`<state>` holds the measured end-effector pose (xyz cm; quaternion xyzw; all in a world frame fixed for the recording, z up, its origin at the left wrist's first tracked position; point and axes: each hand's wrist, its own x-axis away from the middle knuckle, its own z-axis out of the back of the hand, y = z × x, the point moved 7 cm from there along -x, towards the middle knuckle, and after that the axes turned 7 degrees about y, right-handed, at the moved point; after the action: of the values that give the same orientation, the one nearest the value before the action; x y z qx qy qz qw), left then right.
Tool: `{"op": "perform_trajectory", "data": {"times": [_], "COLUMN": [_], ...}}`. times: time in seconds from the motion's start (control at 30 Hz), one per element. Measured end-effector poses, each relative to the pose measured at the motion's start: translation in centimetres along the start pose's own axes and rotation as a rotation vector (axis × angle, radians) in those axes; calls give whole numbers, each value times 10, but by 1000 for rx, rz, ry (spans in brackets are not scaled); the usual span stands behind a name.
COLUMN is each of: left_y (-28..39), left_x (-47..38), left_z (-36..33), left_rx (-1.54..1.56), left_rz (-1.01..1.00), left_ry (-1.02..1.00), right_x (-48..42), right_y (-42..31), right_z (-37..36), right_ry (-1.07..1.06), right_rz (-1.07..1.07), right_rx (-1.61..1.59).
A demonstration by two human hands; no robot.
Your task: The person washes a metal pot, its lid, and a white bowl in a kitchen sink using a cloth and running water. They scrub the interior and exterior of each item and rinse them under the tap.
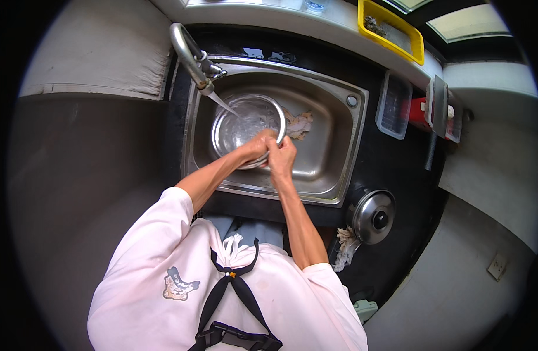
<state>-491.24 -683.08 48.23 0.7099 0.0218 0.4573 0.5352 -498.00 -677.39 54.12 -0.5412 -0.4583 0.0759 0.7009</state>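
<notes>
A round stainless-steel pot (247,118) stands in the left part of the metal sink (312,169), under water running from the curved faucet (187,55). My right hand (283,157) grips the pot's rim on its near right side. Against it, my left hand (255,147) reaches over the near side of the pot; its fingers are partly hidden, so its hold is unclear. To the right of the pot, a crumpled wet cloth (300,125) lies on the sink floor.
Right of the sink sit a clear plastic container (394,105), a cleaver (439,107) beside a red item, and a metal lid (374,217) with a black knob. Another crumpled cloth (347,250) lies by the lid. A yellow tray (391,33) rests on the ledge behind.
</notes>
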Motion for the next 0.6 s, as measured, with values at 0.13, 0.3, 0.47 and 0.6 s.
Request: {"op": "perform_trajectory", "data": {"times": [0.13, 0.3, 0.47, 0.6], "left_y": [23, 36, 22, -22], "left_x": [58, 101, 115, 128], "left_z": [24, 62, 91, 94], "left_rx": [-623, -676, -359, -106], "left_rz": [-365, -534, -586, -522], "left_ry": [40, 168, 482, 819], "right_x": [-17, -29, -34, -24], "right_y": [-19, -33, -45, -67], "right_z": [15, -5, -54, -90], "right_ry": [-49, -82, -197, -270], "right_rz": [7, -33, -49, 148], "right_rx": [43, 44, 184, 490]}}
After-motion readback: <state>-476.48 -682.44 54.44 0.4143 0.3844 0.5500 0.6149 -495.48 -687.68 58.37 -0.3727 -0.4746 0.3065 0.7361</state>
